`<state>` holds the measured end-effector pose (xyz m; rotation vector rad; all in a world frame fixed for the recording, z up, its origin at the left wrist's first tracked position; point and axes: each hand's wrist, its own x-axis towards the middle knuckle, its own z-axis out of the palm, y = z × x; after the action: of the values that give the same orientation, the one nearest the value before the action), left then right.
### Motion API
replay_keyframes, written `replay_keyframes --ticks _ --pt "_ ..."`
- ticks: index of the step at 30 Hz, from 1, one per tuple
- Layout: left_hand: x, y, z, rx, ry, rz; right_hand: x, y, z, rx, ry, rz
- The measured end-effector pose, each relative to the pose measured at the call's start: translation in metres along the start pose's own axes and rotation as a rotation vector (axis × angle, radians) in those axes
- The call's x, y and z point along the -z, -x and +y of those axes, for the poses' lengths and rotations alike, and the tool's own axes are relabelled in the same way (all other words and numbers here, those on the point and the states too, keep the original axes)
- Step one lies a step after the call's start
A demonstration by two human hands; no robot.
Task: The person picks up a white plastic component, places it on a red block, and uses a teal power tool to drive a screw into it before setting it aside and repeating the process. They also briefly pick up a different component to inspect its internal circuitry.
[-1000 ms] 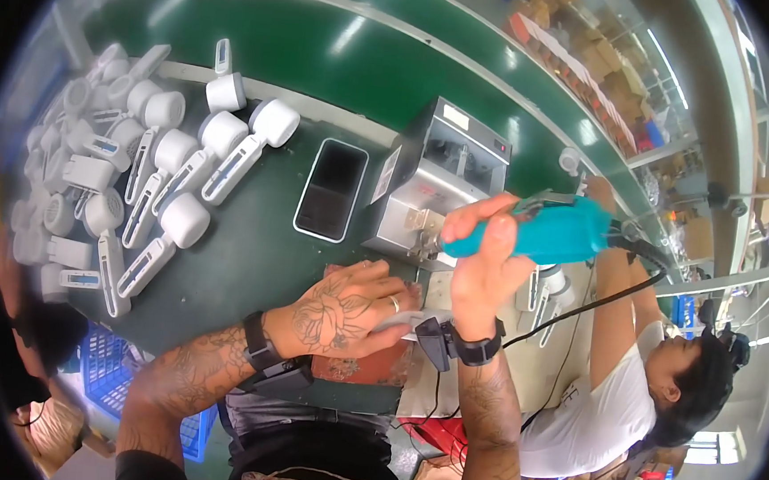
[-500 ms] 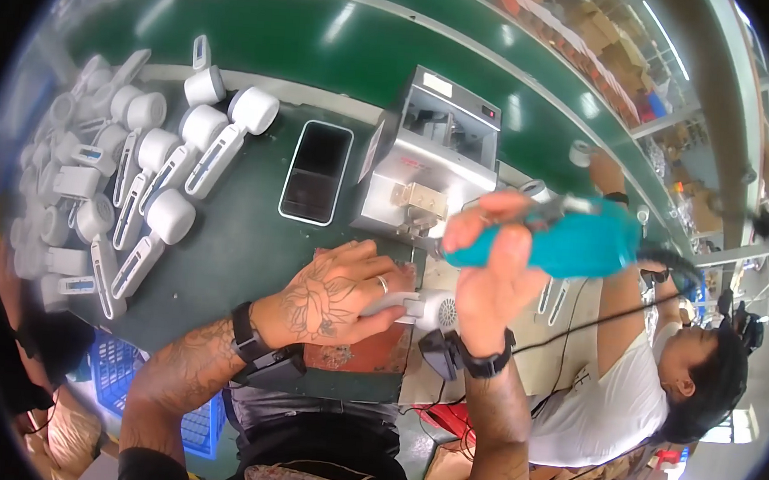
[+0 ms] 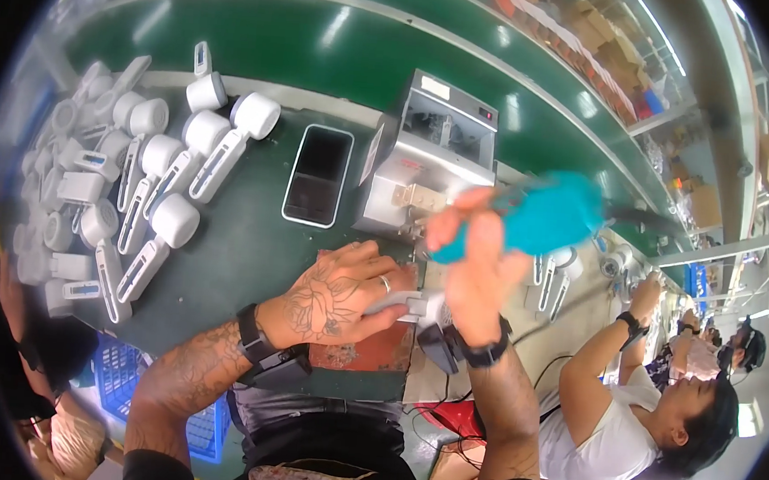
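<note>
My left hand (image 3: 327,294), with a ring and a wrist strap, is closed round the handle of a white handheld device (image 3: 426,305) with a round head. It holds the device low over a reddish-brown mat (image 3: 359,352). My right hand (image 3: 478,278) grips a teal electric screwdriver (image 3: 554,214), smeared by motion, its rear end pointing right. That hand is above and partly in front of the device's head. The screwdriver's tip is not clear. Just beyond my hands stands a grey metal screw feeder (image 3: 430,158).
Many similar white devices (image 3: 172,221) lie piled on the left of the green bench. A smartphone-like dark panel with a white edge (image 3: 317,177) lies left of the feeder. A co-worker (image 3: 608,425) sits at right; a blue basket (image 3: 116,377) stands below the bench.
My right hand has moved left and slightly down with the screwdriver, away from the feeder's front right. My left hand stays nearly still. The co-worker's arm has drawn back from the bench's far side.
</note>
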<state>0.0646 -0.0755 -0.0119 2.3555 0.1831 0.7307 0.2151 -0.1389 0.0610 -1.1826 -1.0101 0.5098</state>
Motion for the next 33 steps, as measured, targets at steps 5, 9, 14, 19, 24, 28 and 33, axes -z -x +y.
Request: replay_keyframes --ticks 5,9,14,19,24,28,33 --pt "0.010 -0.007 0.009 0.002 -0.030 -0.066 0.021 0.046 -0.032 0.022 -0.143 0.062" --pt "0.006 -0.006 0.006 -0.017 -0.010 -0.050 0.021 0.061 -0.034 -0.063 -0.002 0.082" --pt "0.003 -0.007 0.009 0.013 0.009 -0.069 0.027 0.066 -0.027 -0.073 -0.030 0.078" --pt "0.006 -0.006 0.010 0.027 0.012 -0.091 0.027 0.066 -0.015 -0.078 -0.084 0.041" --pt "0.007 -0.008 0.008 0.001 -0.035 -0.122 0.021 0.069 -0.010 -0.069 -0.132 0.029" --pt "0.008 -0.013 0.013 -0.050 -0.128 -0.104 0.024 0.072 -0.009 -0.073 -0.233 0.040" --pt "0.014 -0.012 0.024 -0.062 -0.141 -0.151 0.021 0.079 -0.012 -0.020 -0.212 0.091"
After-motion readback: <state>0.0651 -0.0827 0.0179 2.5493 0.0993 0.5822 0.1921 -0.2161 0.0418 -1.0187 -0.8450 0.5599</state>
